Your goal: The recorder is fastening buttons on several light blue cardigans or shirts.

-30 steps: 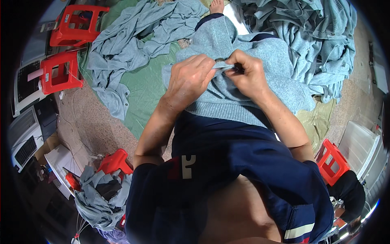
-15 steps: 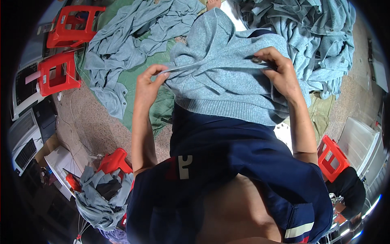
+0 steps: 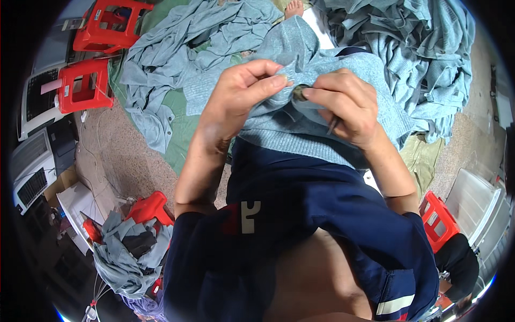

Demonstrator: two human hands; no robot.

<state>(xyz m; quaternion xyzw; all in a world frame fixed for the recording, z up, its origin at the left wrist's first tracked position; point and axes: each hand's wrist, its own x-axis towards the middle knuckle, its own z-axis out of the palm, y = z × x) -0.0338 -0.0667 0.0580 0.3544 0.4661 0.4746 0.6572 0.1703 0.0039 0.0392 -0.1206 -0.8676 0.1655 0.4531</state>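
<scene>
A light blue-grey knit cardigan [image 3: 316, 121] lies across my lap, its ribbed hem toward me. My left hand [image 3: 244, 91] is closed, pinching a fold of the knit between thumb and forefinger. Close to its fingertips, my right hand [image 3: 346, 104] is closed too, with thumb and forefinger on a dark, mottled round button [image 3: 300, 92]. Whether the button is sewn to the knit I cannot tell. A thin dark tip [image 3: 333, 125] of something pokes out below my right fingers; the rest of it is hidden in the hand.
Similar knits [image 3: 188, 59] spread over a green sheet [image 3: 179, 145] at far left, and a large heap [image 3: 407, 59] rises at far right. Red stools [image 3: 86, 86] stand at left, another red stool [image 3: 437, 220] at right. More garments [image 3: 131, 257] pile up at lower left. A bare foot [image 3: 294, 8] shows at the top.
My hands have come together over the middle of the cardigan, the left moving right and the right moving slightly left. The stretched edge between them is now bunched, with the button between my fingers.
</scene>
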